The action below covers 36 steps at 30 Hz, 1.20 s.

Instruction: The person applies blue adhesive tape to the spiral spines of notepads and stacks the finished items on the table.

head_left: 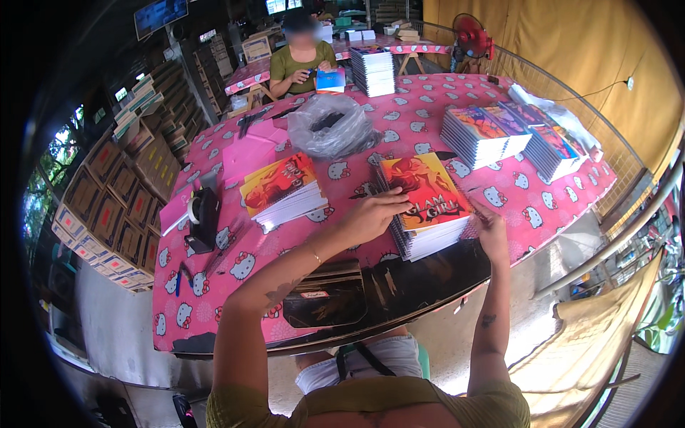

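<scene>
A stack of spiral notebooks (428, 203) with red, orange and yellow covers stands in front of me, its coil edges to the left and white page edges facing me. My left hand (374, 214) lies at the stack's left side, fingers stretched over the edge of the top cover. At the right edge my right hand (490, 228) has its fingers bent against the notebooks; some fingertips are hidden. Left of my left hand sits a second, slightly fanned pile of notebooks (282, 187) with similar covers. A crumpled clear plastic bag (332, 128) lies beyond both piles.
Notebook stacks (485, 132) stand at the right, another stack (373, 70) at the far edge. A tape dispenser (203, 220), pink sheets (250, 148) and a blue pen (178, 279) lie left. A black board (328, 292) is near me. Across the table, a person (303, 64) handles a blue-covered notebook.
</scene>
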Available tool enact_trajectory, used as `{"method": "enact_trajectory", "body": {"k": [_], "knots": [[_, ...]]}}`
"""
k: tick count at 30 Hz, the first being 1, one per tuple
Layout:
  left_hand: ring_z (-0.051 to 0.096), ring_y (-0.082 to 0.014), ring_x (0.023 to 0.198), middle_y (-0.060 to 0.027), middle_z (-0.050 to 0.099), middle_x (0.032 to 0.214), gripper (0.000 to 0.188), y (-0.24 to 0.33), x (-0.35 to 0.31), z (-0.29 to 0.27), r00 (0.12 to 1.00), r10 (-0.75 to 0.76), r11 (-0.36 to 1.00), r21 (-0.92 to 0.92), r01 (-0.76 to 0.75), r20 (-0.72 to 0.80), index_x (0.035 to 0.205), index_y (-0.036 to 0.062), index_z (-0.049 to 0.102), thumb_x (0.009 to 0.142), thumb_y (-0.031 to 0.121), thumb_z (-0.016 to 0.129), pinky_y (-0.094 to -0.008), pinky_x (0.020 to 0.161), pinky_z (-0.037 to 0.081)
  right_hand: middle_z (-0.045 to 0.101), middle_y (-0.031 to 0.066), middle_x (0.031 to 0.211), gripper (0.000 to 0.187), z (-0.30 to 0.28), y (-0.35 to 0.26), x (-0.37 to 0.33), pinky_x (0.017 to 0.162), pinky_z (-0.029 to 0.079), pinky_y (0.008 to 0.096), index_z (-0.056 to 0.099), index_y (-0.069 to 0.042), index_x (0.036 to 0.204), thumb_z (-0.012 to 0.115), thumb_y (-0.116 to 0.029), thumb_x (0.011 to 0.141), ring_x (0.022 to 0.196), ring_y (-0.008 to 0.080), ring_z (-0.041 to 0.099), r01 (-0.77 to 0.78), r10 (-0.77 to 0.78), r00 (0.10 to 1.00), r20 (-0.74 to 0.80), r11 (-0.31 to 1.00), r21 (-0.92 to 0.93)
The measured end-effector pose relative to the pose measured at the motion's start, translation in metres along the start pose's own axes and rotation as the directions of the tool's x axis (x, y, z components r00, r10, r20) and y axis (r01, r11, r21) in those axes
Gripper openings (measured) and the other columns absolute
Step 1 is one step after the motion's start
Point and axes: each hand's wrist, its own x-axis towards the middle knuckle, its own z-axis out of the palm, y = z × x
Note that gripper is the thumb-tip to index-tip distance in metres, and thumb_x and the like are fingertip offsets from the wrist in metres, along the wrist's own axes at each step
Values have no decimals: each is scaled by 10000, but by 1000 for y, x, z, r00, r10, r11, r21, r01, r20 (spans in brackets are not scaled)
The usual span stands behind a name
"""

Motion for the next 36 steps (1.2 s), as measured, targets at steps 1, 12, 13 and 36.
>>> {"method": "enact_trajectory", "body": {"k": [1, 12, 13, 36], "knots": [[544, -313, 1332, -128, 647, 1331, 423, 2, 2, 1, 1000, 7, 999, 32, -7, 3, 1259, 58, 681, 872, -82, 580, -416, 1102, 487, 715, 110, 1191, 406, -1, 0, 1, 914, 491, 261, 608, 43, 1338, 673, -27, 943, 1028, 99, 604, -3, 3, 1000, 8, 999, 41], [655, -341, 1154, -179, 630, 1321, 471, -4, -19, -43, 964, -204, 979, -13, 205, -168, 1315, 109, 645, 849, 65, 703, -418, 964, 546, 630, 123, 1342, 419, -26, -6, -19, 1002, 465, 314, 589, 8, 1375, 640, -84, 969, 1153, 171, 599, -25, 29, 999, -40, 996, 88], [667, -352, 1111, -183, 647, 1286, 455, -30, -46, -73, 933, -284, 924, 198, 327, -220, 1286, 100, 660, 837, 94, 728, -428, 942, 553, 623, 131, 1345, 397, -31, -14, -24, 1018, 459, 331, 605, 1, 1351, 642, -100, 969, 1162, 194, 601, 8, 0, 992, -130, 998, 58], [634, -262, 852, -92, 686, 933, 288, 155, -86, -169, 949, -303, 851, 423, 312, -91, 1118, 40, 679, 832, 29, 644, -391, 837, 387, 710, 63, 1072, 224, 173, -110, -101, 884, 488, 287, 675, -22, 1126, 727, -45, 910, 963, 125, 644, -163, -58, 935, 350, 805, 570]]}}
